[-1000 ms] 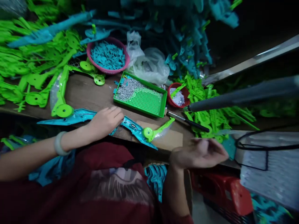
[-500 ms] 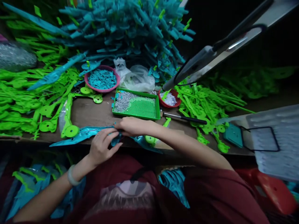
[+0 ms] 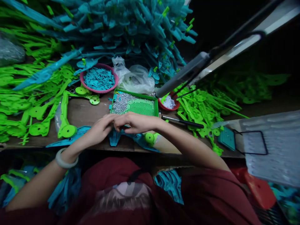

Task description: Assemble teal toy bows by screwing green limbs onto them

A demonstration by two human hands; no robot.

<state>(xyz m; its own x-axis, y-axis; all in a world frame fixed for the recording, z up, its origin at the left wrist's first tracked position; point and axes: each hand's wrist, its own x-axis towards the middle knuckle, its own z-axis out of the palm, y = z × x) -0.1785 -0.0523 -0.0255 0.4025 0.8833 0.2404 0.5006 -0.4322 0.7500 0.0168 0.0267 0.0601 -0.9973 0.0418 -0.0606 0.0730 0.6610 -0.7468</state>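
A long blue plastic part [image 3: 114, 139] lies across the front edge of the table, with a green round-ended piece [image 3: 150, 138] at its right end. Over its middle, my left hand [image 3: 100, 129] has its fingers closed on the part, the tips partly hidden by the other hand. My right hand [image 3: 134, 122] is bent over the same spot with its fingers curled together, touching the left fingertips. Whatever small thing it pinches is hidden. Right behind the hands stands a green tray [image 3: 150, 107] with small silver screws heaped on its left side.
A pink bowl [image 3: 82, 80] of small blue pieces and a red basket [image 3: 174, 107] of white pieces stand behind. A black-handled screwdriver [image 3: 187, 122] lies right. Green parts [image 3: 42, 109] pile on both sides, blue parts [image 3: 131, 31] at the back. A grey pole [image 3: 182, 75] slants in.
My left hand has moved up over the blue part and turned, its fingers now meeting the right hand's. My right hand has shifted slightly right. The view has moved a little.
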